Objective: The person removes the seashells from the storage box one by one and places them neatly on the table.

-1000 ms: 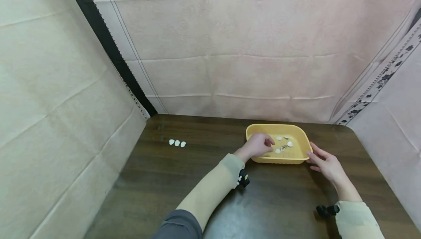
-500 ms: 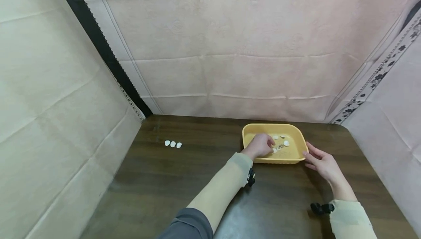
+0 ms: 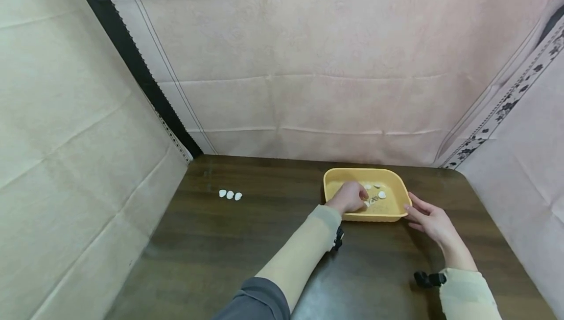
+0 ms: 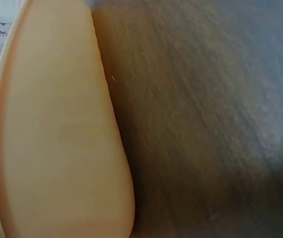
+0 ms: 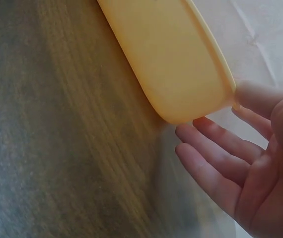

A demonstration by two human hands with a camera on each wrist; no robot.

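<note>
In the head view my left hand reaches over the near left side of a shallow yellow tray, its fingers bent downward. The fingertips are right at a small white flat piece; I cannot tell whether they pinch it. Several other small pieces lie in the tray, among them a round white piece. My right hand grips the tray's right end, thumb at the rim and fingers by the outer wall, as the right wrist view shows. The left wrist view is mostly filled by the tray's side wall.
Three white pieces form a short row at the left on the dark wooden table. Pale cloth hangs behind the table and along both sides. Dark straps with small devices are on both wrists.
My left hand has moved slightly right and down inside the tray, closer to the white piece. The right hand keeps its hold. The whole view has shifted a little.
</note>
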